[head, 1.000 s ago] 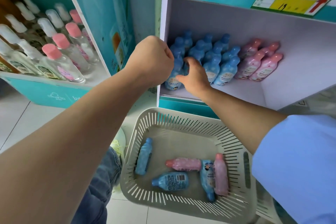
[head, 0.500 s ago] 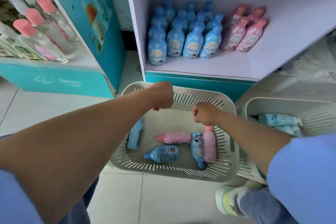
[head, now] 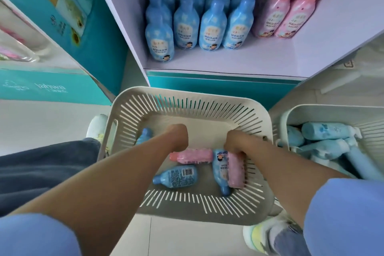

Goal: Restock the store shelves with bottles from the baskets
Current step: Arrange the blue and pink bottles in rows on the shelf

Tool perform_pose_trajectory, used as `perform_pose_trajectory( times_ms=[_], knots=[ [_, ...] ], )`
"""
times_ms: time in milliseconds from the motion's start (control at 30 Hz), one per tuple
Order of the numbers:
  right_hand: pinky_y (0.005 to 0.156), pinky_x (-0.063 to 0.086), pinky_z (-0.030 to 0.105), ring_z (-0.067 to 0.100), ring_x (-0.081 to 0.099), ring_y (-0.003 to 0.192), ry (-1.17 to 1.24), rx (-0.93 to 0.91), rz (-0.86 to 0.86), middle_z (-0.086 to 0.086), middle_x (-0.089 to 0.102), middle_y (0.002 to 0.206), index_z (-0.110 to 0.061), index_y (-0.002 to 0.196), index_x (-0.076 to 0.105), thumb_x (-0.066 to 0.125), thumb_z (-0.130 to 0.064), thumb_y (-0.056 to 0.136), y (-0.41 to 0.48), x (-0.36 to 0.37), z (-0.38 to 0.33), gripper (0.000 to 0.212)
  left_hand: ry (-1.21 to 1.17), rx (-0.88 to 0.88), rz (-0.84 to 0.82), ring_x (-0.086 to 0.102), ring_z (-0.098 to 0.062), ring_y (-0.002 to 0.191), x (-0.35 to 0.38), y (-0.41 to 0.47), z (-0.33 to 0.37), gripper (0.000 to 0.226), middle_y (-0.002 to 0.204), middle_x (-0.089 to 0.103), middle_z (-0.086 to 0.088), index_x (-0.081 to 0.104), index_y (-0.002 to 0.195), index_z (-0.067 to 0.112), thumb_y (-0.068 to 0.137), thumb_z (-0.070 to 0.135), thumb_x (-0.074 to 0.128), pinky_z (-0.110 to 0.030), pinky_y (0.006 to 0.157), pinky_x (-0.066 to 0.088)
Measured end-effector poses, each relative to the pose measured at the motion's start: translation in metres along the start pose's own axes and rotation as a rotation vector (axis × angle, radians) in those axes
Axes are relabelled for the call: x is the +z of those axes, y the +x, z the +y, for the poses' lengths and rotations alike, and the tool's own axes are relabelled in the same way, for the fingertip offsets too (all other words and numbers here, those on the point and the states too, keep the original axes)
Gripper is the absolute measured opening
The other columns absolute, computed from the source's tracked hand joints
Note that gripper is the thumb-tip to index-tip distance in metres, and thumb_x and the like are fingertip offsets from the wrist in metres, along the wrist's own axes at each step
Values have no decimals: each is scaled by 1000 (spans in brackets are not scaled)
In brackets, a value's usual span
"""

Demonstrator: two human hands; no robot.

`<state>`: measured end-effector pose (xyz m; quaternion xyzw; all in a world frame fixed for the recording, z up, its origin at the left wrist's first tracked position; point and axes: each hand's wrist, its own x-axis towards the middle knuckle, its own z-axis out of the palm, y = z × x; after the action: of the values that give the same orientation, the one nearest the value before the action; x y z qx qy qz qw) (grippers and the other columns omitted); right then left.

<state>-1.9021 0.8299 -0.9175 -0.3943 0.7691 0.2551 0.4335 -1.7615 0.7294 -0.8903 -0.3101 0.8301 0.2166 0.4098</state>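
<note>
Bottles (head: 176, 175) lie loose in the basket (head: 187, 97), so we've got both hands down in it. R hand (head: 235, 144) curls round a pink bottle (head: 235, 174) at its top end. L hand (head: 178, 137), fisted, hovers over the other pink bottle (head: 193, 156); can't tell if touching. Shelf (head: 311, 54) ahead of our hands has room beside the pinks.

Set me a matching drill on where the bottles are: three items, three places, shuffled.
Items:
1. barcode blue bottle
2. upright pink bottles
3. pale blue bottles

Places:
A. in the right basket
B. lying in the middle basket
C. standing on the shelf

Pairs: 1-B, 2-C, 3-A.
</note>
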Motion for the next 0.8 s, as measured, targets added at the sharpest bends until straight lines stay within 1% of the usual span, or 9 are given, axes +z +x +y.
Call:
perform_pose_trajectory(
  times_ms=[67,100,233,300,333,400,500,633,800],
  knots=[
    [90,47,30,27,59,111,16,32,22,13,61,123,-3,118,59,56,-17,89,3,-1,-2,32,32,-17,-31,60,-25,105,19,12,-5,28,104,60,-13,60,114,-4,92,3,45,-28,87,48],
    [87,47,29,26,60,109,32,39,37,12,62,121,-4,117,59,59,-18,87,4,-3,-4,33,16,-45,-33,58,-26,112,27,18,-7,29,118,59,-14,57,118,-3,92,5,46,-29,91,46],
    [65,46,25,21,58,84,99,6,77,10,65,107,-5,111,62,65,-16,82,0,-25,-13,31,-42,-84,-40,50,-28,125,48,30,-13,40,136,51,-13,45,133,3,93,5,45,-32,101,42],
    [50,40,23,20,55,75,107,-16,133,8,59,88,-4,101,61,65,-14,83,-3,-43,-17,22,-65,-84,-63,48,-27,127,56,36,-14,42,139,48,-13,41,136,4,94,7,46,-31,101,41],
    [46,36,22,20,53,70,97,-33,155,7,55,79,-4,90,60,64,-15,83,-6,-52,-19,14,-78,-81,-78,49,-27,126,60,38,-15,41,138,48,-12,42,136,4,95,8,47,-31,101,41],
    [46,33,23,22,51,67,65,-65,155,9,52,76,-5,74,54,63,-18,84,-11,-62,-22,18,-110,-79,-97,50,-27,125,68,41,-15,41,137,50,-11,44,135,4,94,11,49,-31,100,42],
    [47,35,25,21,52,69,15,-99,112,10,55,80,-3,91,63,63,-20,85,-15,-64,-30,18,-159,-86,-64,54,-25,119,76,41,-16,36,131,55,-11,50,129,5,95,16,47,-29,96,44],
    [43,32,24,15,41,50,-6,-111,168,5,46,63,-7,67,47,66,-21,84,-22,-69,-36,28,-195,-108,-14,58,-24,111,76,36,-15,29,121,60,-10,56,118,5,94,19,50,-28,89,45],
    [44,36,22,14,46,51,52,-130,236,4,49,67,-9,84,52,66,-19,86,-47,-82,-35,17,-195,-93,85,59,-25,108,41,19,-9,26,120,59,-11,52,118,5,95,16,49,-30,84,47]
  ],
)
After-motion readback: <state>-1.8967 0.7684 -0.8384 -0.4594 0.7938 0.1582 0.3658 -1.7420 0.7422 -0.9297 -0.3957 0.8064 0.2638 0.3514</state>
